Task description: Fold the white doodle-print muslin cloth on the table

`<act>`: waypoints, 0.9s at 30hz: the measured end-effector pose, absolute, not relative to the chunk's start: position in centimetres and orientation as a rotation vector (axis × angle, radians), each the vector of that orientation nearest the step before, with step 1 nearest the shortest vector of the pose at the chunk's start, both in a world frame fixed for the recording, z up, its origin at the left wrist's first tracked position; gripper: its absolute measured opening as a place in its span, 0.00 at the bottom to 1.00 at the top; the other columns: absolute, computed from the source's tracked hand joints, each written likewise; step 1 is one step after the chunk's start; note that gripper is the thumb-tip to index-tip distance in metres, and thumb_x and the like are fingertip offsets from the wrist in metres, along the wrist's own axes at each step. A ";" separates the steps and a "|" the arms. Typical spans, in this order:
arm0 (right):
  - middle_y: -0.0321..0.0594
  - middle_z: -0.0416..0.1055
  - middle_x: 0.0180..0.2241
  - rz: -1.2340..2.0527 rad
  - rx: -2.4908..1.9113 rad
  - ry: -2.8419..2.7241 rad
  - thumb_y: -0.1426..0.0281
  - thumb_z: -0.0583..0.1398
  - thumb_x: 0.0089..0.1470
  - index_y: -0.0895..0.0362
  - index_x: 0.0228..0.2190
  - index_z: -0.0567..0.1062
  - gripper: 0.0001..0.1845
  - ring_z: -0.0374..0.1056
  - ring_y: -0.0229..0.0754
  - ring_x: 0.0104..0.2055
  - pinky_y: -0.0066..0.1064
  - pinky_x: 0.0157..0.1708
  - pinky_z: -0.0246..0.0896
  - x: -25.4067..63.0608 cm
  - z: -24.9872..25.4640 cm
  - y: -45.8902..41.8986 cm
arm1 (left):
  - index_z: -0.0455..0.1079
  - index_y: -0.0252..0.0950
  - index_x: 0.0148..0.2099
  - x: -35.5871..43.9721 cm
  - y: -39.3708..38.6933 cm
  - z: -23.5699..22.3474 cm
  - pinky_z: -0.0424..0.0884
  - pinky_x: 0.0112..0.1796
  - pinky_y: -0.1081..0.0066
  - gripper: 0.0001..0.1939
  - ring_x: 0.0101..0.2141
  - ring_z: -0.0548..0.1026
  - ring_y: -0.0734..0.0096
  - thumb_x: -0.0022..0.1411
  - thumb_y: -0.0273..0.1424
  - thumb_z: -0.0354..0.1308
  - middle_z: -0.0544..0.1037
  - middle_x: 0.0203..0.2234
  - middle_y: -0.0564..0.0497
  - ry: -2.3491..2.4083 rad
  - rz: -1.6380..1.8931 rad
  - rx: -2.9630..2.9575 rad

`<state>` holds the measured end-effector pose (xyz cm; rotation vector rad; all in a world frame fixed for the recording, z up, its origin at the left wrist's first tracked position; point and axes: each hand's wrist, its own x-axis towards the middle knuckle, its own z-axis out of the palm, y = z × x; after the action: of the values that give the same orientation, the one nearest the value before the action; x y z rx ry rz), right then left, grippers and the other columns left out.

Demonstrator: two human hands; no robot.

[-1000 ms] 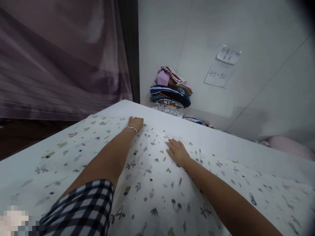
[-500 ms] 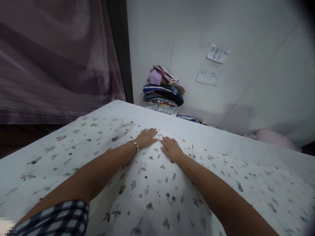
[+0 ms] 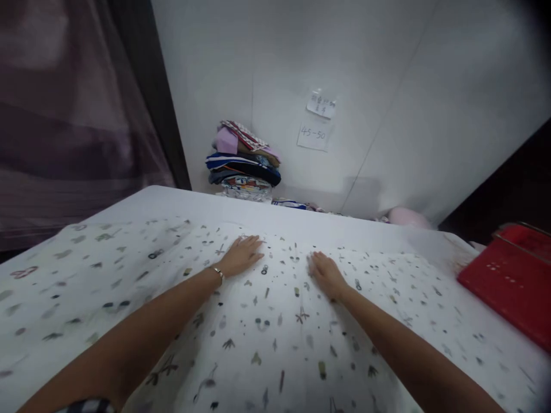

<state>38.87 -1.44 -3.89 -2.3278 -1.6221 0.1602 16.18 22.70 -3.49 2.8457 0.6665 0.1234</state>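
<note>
A white cloth [image 3: 267,310] with small printed leaves and shapes lies spread over the white table [image 3: 172,201], coming down toward me. My left hand [image 3: 241,255], with a bracelet at the wrist, rests flat on the cloth near its far edge, fingers stretched out. To its right, my right hand [image 3: 327,275] also lies palm down on the cloth, fingers extended. A gap of printed fabric shows between the two hands. Neither hand grips anything.
A pile of folded clothes [image 3: 245,160] stands behind the table against the wall. Two paper notes [image 3: 313,136] hang on that wall. At right is a red object [image 3: 512,275] by the table. A purple curtain [image 3: 64,115] hangs at left.
My hands have moved apart, the right one sliding to the right across the cloth. The cloth between them looks flatter. My view has turned right, bringing in the red object.
</note>
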 end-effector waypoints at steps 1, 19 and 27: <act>0.47 0.59 0.60 0.100 -2.359 -1.562 0.68 0.47 0.61 0.57 0.55 0.67 0.23 0.51 0.47 0.64 0.45 0.61 0.45 40.5 -3.8 -2.3 | 0.58 0.41 0.63 17.0 21.8 -3.5 0.46 0.61 0.52 0.27 0.64 0.51 0.60 0.67 0.45 0.39 0.55 0.65 0.46 0.619 0.134 2.851; 0.44 0.72 0.40 0.058 -2.509 -1.620 0.72 0.54 0.56 0.57 0.35 0.76 0.10 0.64 0.44 0.45 0.32 0.43 0.55 46.6 -2.2 2.3 | 0.72 0.37 0.37 28.7 19.5 -2.6 0.64 0.45 0.61 0.10 0.45 0.69 0.59 0.63 0.29 0.48 0.74 0.39 0.44 0.687 0.288 2.922; 0.43 0.71 0.43 0.056 -2.563 -1.500 0.72 0.51 0.58 0.57 0.35 0.75 0.12 0.64 0.44 0.47 0.33 0.44 0.54 46.6 -2.6 3.1 | 0.70 0.38 0.38 29.4 19.8 -2.7 0.66 0.43 0.63 0.09 0.43 0.71 0.61 0.62 0.30 0.48 0.75 0.39 0.46 0.828 0.270 2.850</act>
<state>46.59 3.09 -2.59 -2.5630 -1.5002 0.0564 29.37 19.84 -2.74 2.8496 0.8280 0.2705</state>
